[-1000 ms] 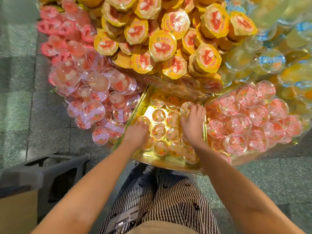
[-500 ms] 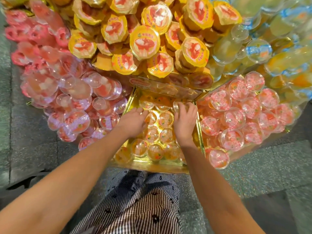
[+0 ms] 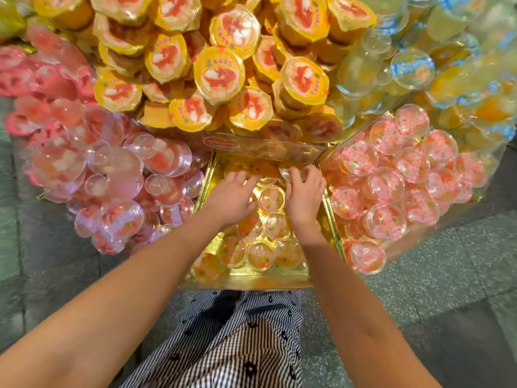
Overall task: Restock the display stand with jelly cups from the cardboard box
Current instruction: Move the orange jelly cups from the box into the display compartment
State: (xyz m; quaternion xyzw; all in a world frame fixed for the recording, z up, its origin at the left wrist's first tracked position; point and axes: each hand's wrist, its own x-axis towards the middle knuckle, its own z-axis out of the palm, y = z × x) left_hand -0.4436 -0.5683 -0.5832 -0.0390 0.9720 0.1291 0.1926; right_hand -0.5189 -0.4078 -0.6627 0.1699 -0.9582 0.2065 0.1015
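Note:
A gold-lined compartment (image 3: 246, 280) of the display stand sits in front of me, holding several clear orange jelly cups (image 3: 272, 198). My left hand (image 3: 230, 197) lies palm down over the cups on the left side, fingers spread toward the back. My right hand (image 3: 303, 196) reaches to the back right corner, its fingers curled round a clear jelly cup (image 3: 288, 172) there. The cardboard box is out of view.
Pink jelly cups (image 3: 386, 189) fill the compartment on the right, and larger pink cups (image 3: 117, 169) pile up on the left. Yellow-lidded cups (image 3: 219, 75) are heaped behind, pale yellow ones (image 3: 411, 68) at the back right. Grey floor tiles (image 3: 447, 275) surround the stand.
Both hands have moved from the front of the gold compartment toward its back. The view has shifted closer to the stand, and the grey cart at the left is no longer seen.

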